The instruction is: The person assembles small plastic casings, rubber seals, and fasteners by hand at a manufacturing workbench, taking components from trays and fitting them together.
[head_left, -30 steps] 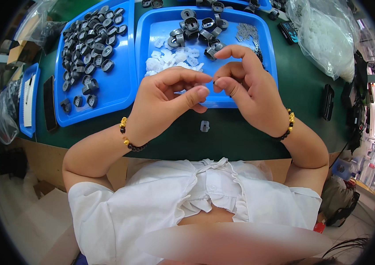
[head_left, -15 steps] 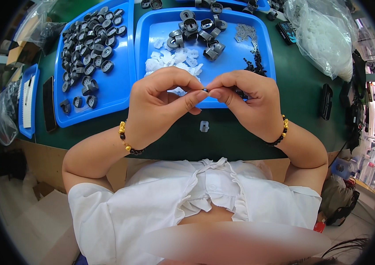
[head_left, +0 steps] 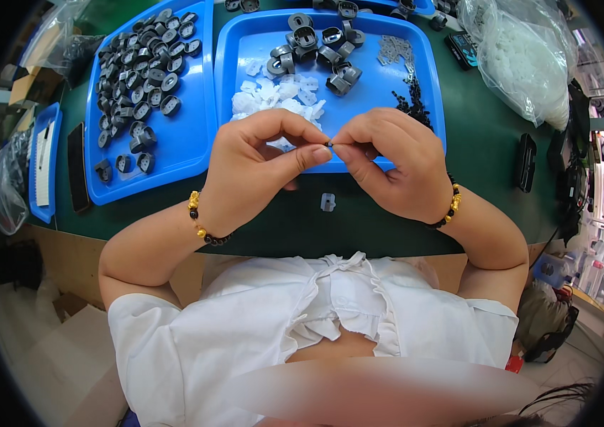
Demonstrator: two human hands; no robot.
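My left hand [head_left: 263, 155] and my right hand [head_left: 394, 160] meet fingertip to fingertip above the near edge of a blue tray [head_left: 225, 71]. Thumb and forefinger of each are pinched together on a tiny dark part [head_left: 329, 143], mostly hidden and too small to name. Below them on the green table lies a small translucent plastic piece [head_left: 328, 202]. Behind my left hand the tray holds a heap of white translucent pieces [head_left: 273, 98]. Past my right hand are tiny black parts [head_left: 414, 105] and small grey pieces [head_left: 393, 50].
Dark grey round housings [head_left: 305, 39] sit at the back of the tray. A second blue tray [head_left: 188, 128] on the left holds many more. A phone [head_left: 79, 167] lies at far left, a black case [head_left: 526, 164] at right, and a clear plastic bag [head_left: 522, 64] behind it.
Both hands stay pinched at nearly the same spot. My right hand has turned slightly and its fingers have shifted; less of the small part shows between the fingertips.
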